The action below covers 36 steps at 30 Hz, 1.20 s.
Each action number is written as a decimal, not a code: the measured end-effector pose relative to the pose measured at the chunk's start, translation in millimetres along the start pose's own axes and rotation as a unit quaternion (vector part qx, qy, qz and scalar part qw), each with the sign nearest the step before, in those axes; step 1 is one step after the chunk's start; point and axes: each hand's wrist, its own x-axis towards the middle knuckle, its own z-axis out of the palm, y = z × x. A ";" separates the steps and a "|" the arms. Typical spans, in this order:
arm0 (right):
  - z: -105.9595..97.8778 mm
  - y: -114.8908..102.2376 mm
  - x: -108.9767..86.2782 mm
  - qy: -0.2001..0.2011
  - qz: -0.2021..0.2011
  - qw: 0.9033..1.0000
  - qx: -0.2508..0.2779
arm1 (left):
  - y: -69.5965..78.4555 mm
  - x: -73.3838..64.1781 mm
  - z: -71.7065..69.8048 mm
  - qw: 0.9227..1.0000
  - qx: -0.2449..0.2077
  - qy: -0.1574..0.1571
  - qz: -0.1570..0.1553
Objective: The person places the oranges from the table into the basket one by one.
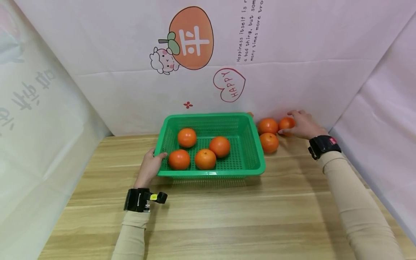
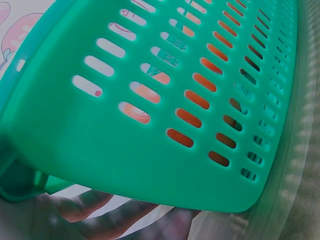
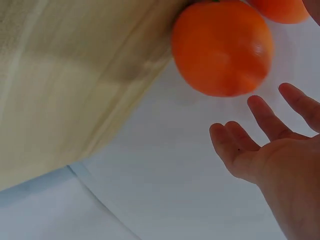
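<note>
A green plastic basket (image 1: 211, 173) with slotted walls stands at the back of the table, several oranges (image 1: 205, 159) inside it. My left hand (image 1: 151, 164) grips its left rim, thumb over the edge; in the left wrist view the fingers (image 2: 105, 220) show along the outside of the basket wall (image 2: 100, 155). To the right of the basket, my right hand (image 1: 303, 125) reaches over the rightmost loose orange (image 1: 286, 125), fingers spread around it. The right wrist view shows those fingers apart from an orange (image 3: 222, 47), the palm facing it.
Two more loose oranges sit between the basket and my right hand, one at the back (image 1: 268, 126) and one in front (image 1: 269, 143). A bit of orange peeks out behind the basket's far right corner. Printed white cloth (image 1: 130, 94) walls the wooden table (image 1: 211, 224) behind and at both sides.
</note>
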 end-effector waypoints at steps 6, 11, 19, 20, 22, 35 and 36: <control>7.3 6.0 7.7 0.005 0.003 1.000 0.006 | -2.1 0.9 -0.9 1.000 0.001 -0.002 -0.004; 12.7 10.2 11.4 0.004 0.004 1.000 0.009 | -2.5 2.3 -0.6 1.000 0.002 0.001 0.001; 18.6 17.9 18.6 0.011 0.013 1.000 0.017 | -2.4 4.0 -1.0 1.000 -0.001 0.001 0.002; 19.3 18.6 19.3 0.015 0.014 1.000 0.019 | -2.3 4.1 -0.9 1.000 -0.002 0.001 0.002; 20.1 19.9 20.4 0.019 0.015 0.999 0.024 | -2.4 4.5 -0.9 1.000 -0.004 0.000 0.000; 39.0 42.0 33.3 0.019 0.008 1.000 0.019 | -1.9 2.3 -1.7 1.000 -0.004 -0.004 0.003; 40.2 43.9 34.0 0.022 0.010 1.000 0.020 | -1.9 2.7 -1.9 1.000 -0.003 -0.004 0.004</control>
